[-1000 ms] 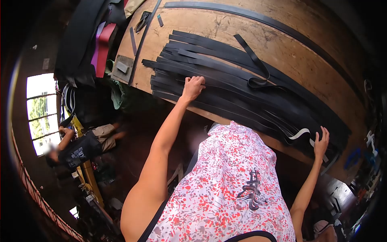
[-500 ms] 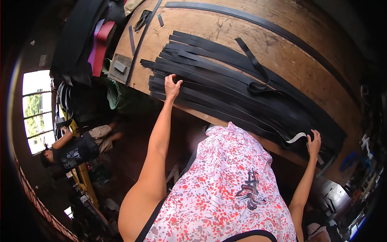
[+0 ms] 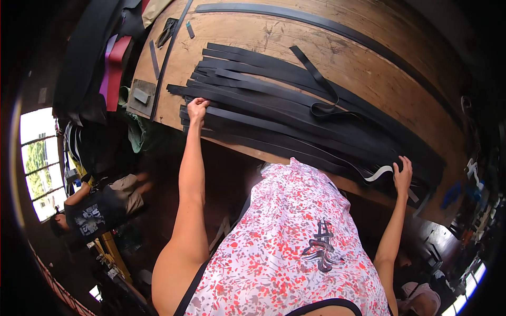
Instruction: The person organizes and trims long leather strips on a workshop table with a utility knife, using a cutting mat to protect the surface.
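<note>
Many long black leather strips (image 3: 295,108) lie side by side in an overlapping layer along the wooden table. At their left ends, my left hand (image 3: 197,110) is closed, thumb and fingers pinching the end of one strip (image 3: 240,117). Toward the right ends, my right hand (image 3: 403,178) has its fingers curved at a twisted strip whose pale underside (image 3: 378,174) faces up and meets the thumb. The exact contact there is partly hidden by the fingers. A single loose strip (image 3: 316,71) lies curled on top of the layer.
The wooden table (image 3: 247,31) carries a long black band (image 3: 295,15) along its far side. At its left end sit a small grey block (image 3: 141,96) and a dark tool (image 3: 167,32). Red material (image 3: 117,73) hangs beyond. A person (image 3: 97,213) is at the left.
My left hand has closed from a loose, open curl into a pinch on a strip end. The right hand stays by the pale twisted strip. The whole view has shifted slightly.
</note>
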Demonstrator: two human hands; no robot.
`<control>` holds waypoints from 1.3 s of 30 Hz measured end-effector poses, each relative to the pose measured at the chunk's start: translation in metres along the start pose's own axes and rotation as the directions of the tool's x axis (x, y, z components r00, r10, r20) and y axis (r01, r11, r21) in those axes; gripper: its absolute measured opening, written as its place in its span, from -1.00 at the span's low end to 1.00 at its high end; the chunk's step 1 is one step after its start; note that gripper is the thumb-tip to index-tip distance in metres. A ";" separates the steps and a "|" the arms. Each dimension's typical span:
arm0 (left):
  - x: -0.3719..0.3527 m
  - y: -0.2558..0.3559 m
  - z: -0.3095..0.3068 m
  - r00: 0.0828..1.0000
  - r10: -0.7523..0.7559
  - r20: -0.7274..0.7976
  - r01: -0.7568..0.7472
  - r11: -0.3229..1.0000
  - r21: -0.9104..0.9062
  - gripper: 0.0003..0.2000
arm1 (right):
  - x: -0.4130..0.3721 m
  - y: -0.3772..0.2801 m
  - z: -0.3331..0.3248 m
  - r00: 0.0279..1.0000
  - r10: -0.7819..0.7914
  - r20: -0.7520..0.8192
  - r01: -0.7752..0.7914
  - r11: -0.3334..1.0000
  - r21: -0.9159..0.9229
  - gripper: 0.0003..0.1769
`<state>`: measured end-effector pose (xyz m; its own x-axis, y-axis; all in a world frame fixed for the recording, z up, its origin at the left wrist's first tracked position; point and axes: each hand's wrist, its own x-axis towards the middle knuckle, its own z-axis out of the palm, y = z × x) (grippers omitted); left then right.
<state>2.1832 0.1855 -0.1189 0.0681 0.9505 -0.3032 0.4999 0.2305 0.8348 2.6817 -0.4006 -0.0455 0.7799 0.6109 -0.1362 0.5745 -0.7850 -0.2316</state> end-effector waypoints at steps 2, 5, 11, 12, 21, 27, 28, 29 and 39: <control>0.016 -0.002 -0.012 0.999 -0.008 -0.034 0.008 1.000 -0.019 -0.89 | 0.005 -0.026 0.005 0.997 -0.040 -0.072 0.044 0.998 0.053 -0.66; 0.043 -0.013 -0.033 0.995 -0.014 -0.103 0.021 0.998 0.066 -0.86 | 0.019 -0.103 0.013 0.977 -0.136 -0.164 0.170 0.963 0.210 -0.77; 0.006 0.044 -0.021 0.901 0.407 -0.150 -0.038 0.418 0.908 -0.82 | 0.059 -0.227 0.068 0.879 -0.449 -0.161 0.475 0.857 0.199 -0.64; -0.009 0.063 -0.001 0.870 0.492 -0.045 -0.238 0.497 0.834 -0.83 | 0.065 -0.233 0.079 0.867 -0.455 -0.200 0.488 0.857 0.165 -0.71; -0.155 0.152 0.226 0.064 0.586 0.808 -0.972 0.220 -0.083 -0.38 | 0.060 -0.230 0.016 0.850 -0.504 0.153 0.370 0.778 0.507 -0.86; -0.106 0.203 0.194 0.012 0.324 0.946 -0.986 0.160 -0.042 -0.55 | 0.056 -0.176 -0.033 0.939 -0.339 0.062 0.289 0.871 0.397 -0.70; -0.095 0.212 0.170 0.035 0.426 0.904 -0.989 0.147 -0.031 -0.65 | 0.059 -0.161 -0.036 0.958 -0.281 0.051 0.246 0.905 0.347 -0.61; -0.081 0.218 0.147 0.078 0.482 0.873 -0.991 0.137 0.013 -0.71 | 0.061 -0.147 -0.043 0.976 -0.206 0.075 0.176 0.938 0.299 -0.55; 0.024 0.250 -0.107 0.685 0.279 0.673 -0.729 0.268 0.630 -0.62 | 0.065 0.016 -0.114 0.962 0.049 -0.269 -0.006 0.987 0.159 -0.47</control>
<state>2.2177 0.2883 0.1318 0.7676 0.5747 -0.2837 0.6282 -0.7623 0.1557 2.7700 -0.3856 0.0516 0.8453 0.5214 0.1167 0.5229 -0.7624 -0.3811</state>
